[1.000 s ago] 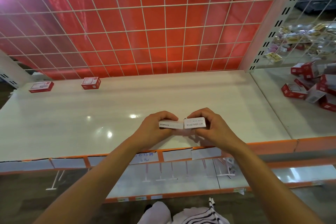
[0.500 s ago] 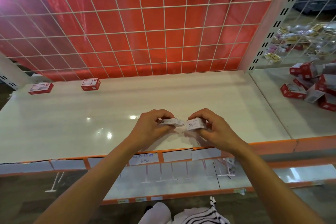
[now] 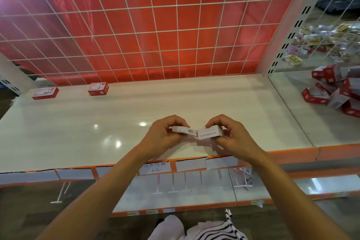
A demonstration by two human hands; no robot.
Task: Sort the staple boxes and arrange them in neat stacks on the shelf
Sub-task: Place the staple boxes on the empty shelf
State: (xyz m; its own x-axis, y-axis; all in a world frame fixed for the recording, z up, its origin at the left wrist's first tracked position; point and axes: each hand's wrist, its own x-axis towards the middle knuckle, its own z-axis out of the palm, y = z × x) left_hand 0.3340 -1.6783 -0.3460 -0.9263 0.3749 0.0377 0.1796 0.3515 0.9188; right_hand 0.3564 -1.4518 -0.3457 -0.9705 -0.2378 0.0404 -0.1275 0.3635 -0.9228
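Barely begun: a white box (image 3: 184, 130) is pinched in the left hand (image 3: 165, 135), a paper-clip box (image 3: 209, 134) in the right hand (image 3: 232, 137) (heap (image 3: 316, 96) unsorted at three o'clock).

The heap of red boxes (image 3: 319, 94) runs off the right edge; the left hand (image 3: 161, 135) covers part of its barcoded box (image 3: 185, 130), whose small print is too fine to read

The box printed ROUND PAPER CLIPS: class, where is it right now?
In the head view the clips box is right of centre, pinched by the right hand over the shelf near its front, its left end beside the barcoded box in the left hand.
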